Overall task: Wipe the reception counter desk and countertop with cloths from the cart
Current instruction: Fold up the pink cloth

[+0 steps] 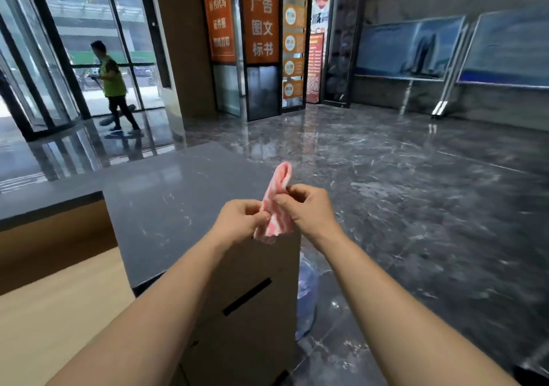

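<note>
Cloth (277,207), pink-striped, bunched in air over near right edge of dark tabletop (166,207), pinched by fingers of left hand (237,219) and right hand (309,210); best opened flat, folded to a pad, then pressed down.

arms forward, left hand (237,221), right hand (309,210) close, fingers seemingly pinched
</note>
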